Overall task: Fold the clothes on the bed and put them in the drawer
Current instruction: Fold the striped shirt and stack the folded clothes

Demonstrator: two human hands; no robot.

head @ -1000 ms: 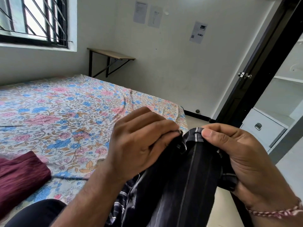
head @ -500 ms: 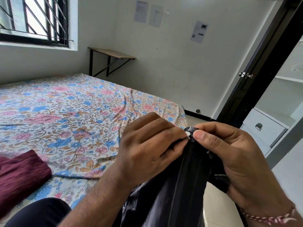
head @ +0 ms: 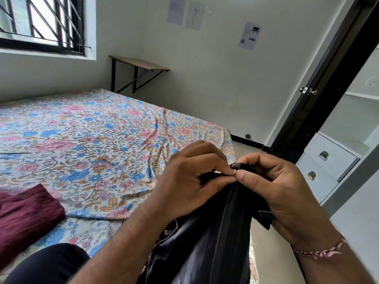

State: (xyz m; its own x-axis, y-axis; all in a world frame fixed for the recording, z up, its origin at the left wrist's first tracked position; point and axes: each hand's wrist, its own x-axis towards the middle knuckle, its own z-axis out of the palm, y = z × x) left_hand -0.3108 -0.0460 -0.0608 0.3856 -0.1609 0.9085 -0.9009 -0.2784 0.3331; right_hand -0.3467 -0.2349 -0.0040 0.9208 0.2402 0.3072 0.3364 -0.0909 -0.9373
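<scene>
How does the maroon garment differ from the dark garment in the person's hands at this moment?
The maroon garment lies on the floral bedsheet; the dark garment hangs off the bed, pinched at its top edge by the left hand and right hand. The maroon one looks folded flat, while the dark one drapes loose. No hand touches the maroon one. Both are clothes not yet in a drawer.

The left hand (head: 188, 181) and right hand (head: 274, 191) have drawn together — fingertips now meet, bunching the dark striped cloth garment (head: 215, 238) narrower.
</scene>
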